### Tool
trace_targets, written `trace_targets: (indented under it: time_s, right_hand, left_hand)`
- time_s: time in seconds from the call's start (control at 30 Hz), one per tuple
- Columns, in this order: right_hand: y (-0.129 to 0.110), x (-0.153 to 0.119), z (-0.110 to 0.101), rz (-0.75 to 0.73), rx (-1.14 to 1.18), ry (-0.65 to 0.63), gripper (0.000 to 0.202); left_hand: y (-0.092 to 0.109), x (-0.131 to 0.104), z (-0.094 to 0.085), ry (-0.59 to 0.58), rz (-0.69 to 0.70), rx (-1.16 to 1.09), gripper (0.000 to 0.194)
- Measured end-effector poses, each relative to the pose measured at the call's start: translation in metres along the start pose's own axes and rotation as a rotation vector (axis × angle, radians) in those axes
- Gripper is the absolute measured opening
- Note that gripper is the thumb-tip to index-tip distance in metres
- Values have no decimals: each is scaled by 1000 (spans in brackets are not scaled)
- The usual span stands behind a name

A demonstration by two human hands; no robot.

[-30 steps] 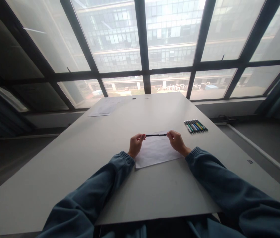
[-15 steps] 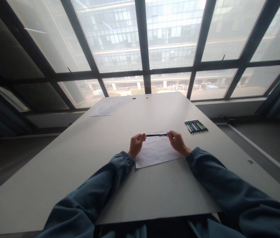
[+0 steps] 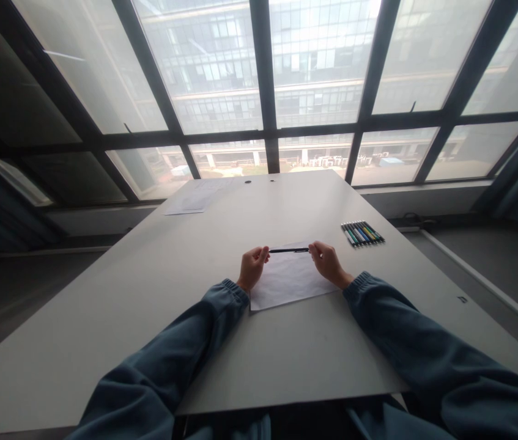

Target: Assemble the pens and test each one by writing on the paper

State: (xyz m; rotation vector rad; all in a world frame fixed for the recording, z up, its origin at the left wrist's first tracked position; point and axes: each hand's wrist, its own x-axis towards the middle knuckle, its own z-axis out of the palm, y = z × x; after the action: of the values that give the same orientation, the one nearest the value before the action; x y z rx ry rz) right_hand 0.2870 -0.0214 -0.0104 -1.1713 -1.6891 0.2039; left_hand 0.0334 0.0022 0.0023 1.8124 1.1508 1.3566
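Observation:
A slim black pen (image 3: 288, 250) is held level between my two hands, above the far part of a white sheet of paper (image 3: 293, 281). My left hand (image 3: 253, 267) pinches its left end between thumb and fingers. At the other end, my right hand (image 3: 327, 263) grips the pen where its clip shows. Both hands are closed, and the pen's very tips are hidden in the fingers. The paper lies flat on the white table, its right edge partly behind my right wrist.
To the right lies a row of several pens (image 3: 362, 233) side by side. More papers (image 3: 189, 198) rest at the table's far left. A small dark mark (image 3: 463, 299) is near the right edge of the white table (image 3: 148, 293). Large windows (image 3: 268, 79) stand beyond.

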Motion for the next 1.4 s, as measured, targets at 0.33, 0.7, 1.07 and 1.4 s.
trace_targets:
  time_s: [0.33, 0.7, 1.07, 1.4]
  right_hand:
    - [-1, 0, -1, 13, -2, -13, 42]
    - [-4, 0, -2, -1, -37, -12, 45]
    - [-3, -1, -2, -15, -16, -10, 44]
    - [-5, 0, -3, 2, 13, -26, 48]
  left_hand:
    - [0, 0, 1, -5, 5, -3, 49]
    - [3, -1, 1, -2, 10, 22, 52]
    - [1, -2, 1, -5, 0, 41, 54]
    - [4, -3, -1, -22, 4, 59, 59]
